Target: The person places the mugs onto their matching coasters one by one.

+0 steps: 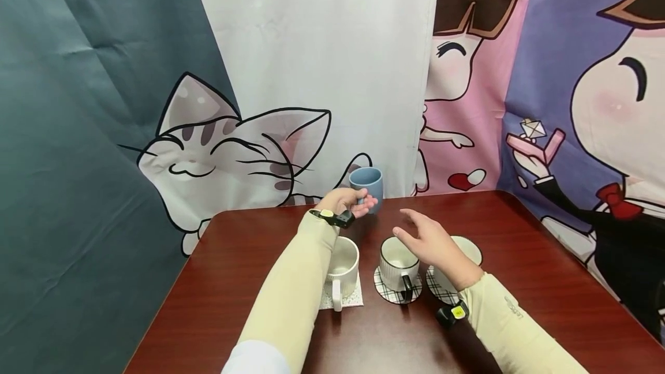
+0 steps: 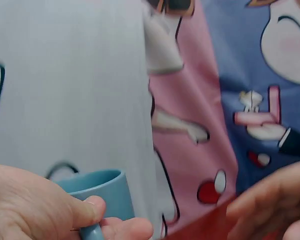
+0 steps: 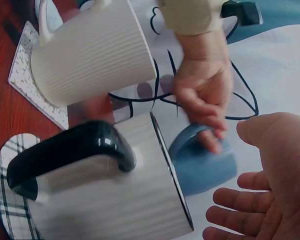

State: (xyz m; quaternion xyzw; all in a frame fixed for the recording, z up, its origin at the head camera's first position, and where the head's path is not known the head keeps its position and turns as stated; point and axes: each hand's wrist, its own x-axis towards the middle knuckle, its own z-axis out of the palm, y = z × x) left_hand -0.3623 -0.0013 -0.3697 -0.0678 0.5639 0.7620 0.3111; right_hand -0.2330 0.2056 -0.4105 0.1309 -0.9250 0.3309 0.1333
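At the far edge of the table, my left hand (image 1: 347, 201) pinches the handle of a blue mug (image 1: 377, 190) between thumb and fingers. The left wrist view shows the thumb on top of that handle, with the mug (image 2: 121, 200) upright. Whether its base touches the table I cannot tell. My right hand (image 1: 435, 245) hovers with fingers extended, holding nothing, beside a ribbed white mug with a black handle (image 1: 391, 273). That mug sits on a round plaid coaster (image 1: 383, 293). In the right wrist view the right hand (image 3: 275, 185) is apart from the blue mug.
Left of the middle mug, a white mug with a white handle (image 1: 349, 283) stands on a square speckled coaster (image 1: 355, 299). Another white mug (image 1: 471, 247), partly hidden by my right hand, is on a plaid coaster (image 1: 436, 288). A printed curtain (image 1: 312, 45) hangs behind the table.
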